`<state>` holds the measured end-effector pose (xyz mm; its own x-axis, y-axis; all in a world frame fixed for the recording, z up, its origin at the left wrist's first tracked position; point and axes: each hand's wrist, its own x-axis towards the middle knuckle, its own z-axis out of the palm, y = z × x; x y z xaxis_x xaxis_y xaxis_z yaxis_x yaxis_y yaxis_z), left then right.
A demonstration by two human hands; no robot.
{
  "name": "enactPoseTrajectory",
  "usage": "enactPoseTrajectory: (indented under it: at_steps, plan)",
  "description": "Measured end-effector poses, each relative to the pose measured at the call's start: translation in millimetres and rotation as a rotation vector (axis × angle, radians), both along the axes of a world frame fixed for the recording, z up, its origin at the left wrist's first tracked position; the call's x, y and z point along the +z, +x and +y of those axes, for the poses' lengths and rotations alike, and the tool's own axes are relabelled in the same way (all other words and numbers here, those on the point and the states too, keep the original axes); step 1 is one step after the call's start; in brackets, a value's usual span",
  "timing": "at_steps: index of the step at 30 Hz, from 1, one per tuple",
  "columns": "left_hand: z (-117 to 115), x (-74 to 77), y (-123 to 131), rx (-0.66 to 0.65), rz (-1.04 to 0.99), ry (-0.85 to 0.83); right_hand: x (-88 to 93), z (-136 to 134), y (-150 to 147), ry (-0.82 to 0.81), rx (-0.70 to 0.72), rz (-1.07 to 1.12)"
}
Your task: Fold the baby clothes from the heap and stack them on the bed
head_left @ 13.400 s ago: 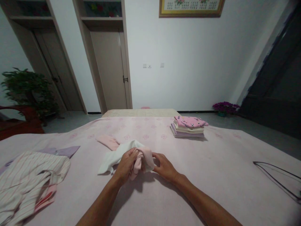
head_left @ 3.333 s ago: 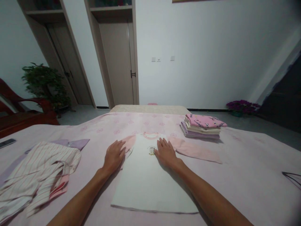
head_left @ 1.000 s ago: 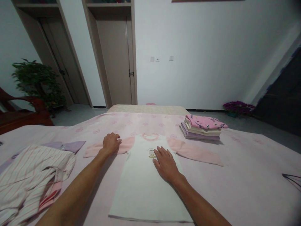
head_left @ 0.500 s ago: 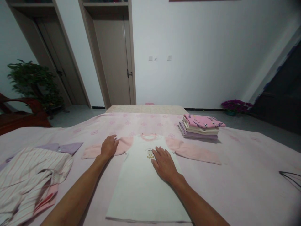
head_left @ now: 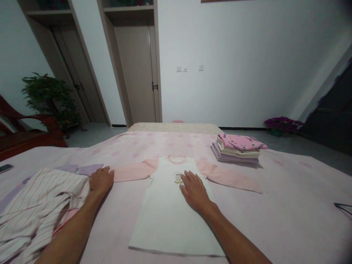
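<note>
A white shirt (head_left: 170, 216) with pink sleeves lies flat, front up, its collar away from me. My right hand (head_left: 195, 190) rests on its chest with the fingers spread, beside the small printed picture. At the cuff end of the left-hand pink sleeve (head_left: 132, 171), my left hand (head_left: 101, 179) lies palm down with its fingers slightly apart, covering the cuff. Close to that hand is a loose pile with a striped garment (head_left: 41, 194) on top and a purple garment (head_left: 92, 169) under it.
A folded stack of clothes (head_left: 239, 148), pink on top, stands at the back right of the pink sheet (head_left: 288, 190). A phone (head_left: 5, 168) lies at the far left edge, and a black wire object (head_left: 342, 208) at the right edge.
My left hand has slid left along the sleeve to its cuff end. My right hand has stayed on the shirt's chest. The view has shifted slightly, bringing the phone into sight.
</note>
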<state>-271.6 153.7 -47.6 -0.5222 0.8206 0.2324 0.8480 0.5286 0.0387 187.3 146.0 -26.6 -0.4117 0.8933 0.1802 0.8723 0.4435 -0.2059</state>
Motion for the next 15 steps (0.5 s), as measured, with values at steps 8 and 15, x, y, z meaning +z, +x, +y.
enactPoseTrajectory:
  at_steps: [8,15]
  plan:
    - [-13.0,22.2,-12.6,0.022,-0.281,0.073,3.4,-0.9,-0.5,-0.007,-0.005,-0.006]
    - [-26.2,24.1,0.9,0.039,-0.148,0.074,4.9,-1.1,0.0,-0.015,-0.004,0.000]
